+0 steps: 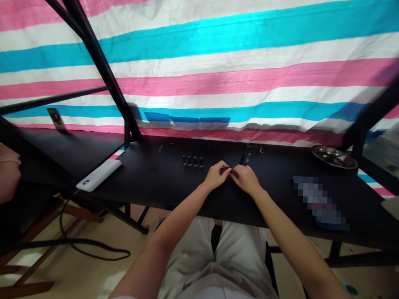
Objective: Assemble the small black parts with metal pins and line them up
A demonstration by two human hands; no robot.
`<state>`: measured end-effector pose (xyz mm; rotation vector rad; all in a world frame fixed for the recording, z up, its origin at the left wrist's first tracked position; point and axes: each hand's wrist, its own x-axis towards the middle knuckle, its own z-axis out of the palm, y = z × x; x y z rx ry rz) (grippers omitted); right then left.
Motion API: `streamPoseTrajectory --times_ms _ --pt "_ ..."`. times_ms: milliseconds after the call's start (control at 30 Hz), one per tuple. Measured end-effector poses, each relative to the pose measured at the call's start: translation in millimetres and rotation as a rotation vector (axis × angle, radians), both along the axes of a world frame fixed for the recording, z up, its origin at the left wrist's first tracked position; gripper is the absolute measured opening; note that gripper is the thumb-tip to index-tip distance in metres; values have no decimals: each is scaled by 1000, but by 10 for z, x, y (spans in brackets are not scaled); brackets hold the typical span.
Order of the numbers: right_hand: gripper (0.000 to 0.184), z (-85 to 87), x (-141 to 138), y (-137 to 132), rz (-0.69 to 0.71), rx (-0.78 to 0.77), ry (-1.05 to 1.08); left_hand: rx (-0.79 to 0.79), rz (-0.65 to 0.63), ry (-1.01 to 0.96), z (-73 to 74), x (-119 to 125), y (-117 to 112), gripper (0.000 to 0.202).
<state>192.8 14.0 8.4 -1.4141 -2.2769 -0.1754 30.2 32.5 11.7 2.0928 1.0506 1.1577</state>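
On the far left, another person's arm (6,174) is showing beside the black metal frame (94,52). A small picture card (56,119) is leaning near the striped sheet (222,80). A white device (99,174) is lying at the left end of the black table (161,187), and a dark cable (96,242) is looping below it. Four small dark cylinders (195,161) are forming a row on the table, just beyond and left of the person's left hand (216,176). Its bent fingers are meeting those of the right hand (246,179), and both sets are pinching a small dark piece (231,170) between them; the fingers are mostly hiding it, just above the table's middle. Two slim pieces (248,158) are lying just beyond the right hand, with pale scraps (254,146) scattering behind. Farther right, a blurred-out object (318,203) is lying near the front edge, and a shiny metal dish (334,157) is resting at the back.
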Motion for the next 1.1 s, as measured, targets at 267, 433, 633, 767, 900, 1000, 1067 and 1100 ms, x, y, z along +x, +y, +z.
streamPoseTrajectory --times_ms 267,433,633,767,900,1000,1067,1100 --pt "20 -59 -10 6 39 8 60 -31 -39 -9 -78 44 27 16" --pt "22 -73 -15 17 33 14 77 -85 -20 -17 -95 53 53 13" --pt "19 -92 -55 25 7 -22 48 -87 23 13 -157 61 104 15" --pt "15 -102 -80 26 6 -46 69 -77 41 59 -180 84 108 14" --pt "13 -101 -78 31 -20 -78 252 10 117 30 -63 43 39 17" --pt "18 -94 -85 52 -44 -131 405 45 280 -212 81 -89 -30 24" --pt "21 -89 -121 88 -43 -193 475 98 344 -365 145 -200 -57 29" --pt "22 -86 -152 115 -34 -233 497 116 361 -433 159 -250 -61 31"
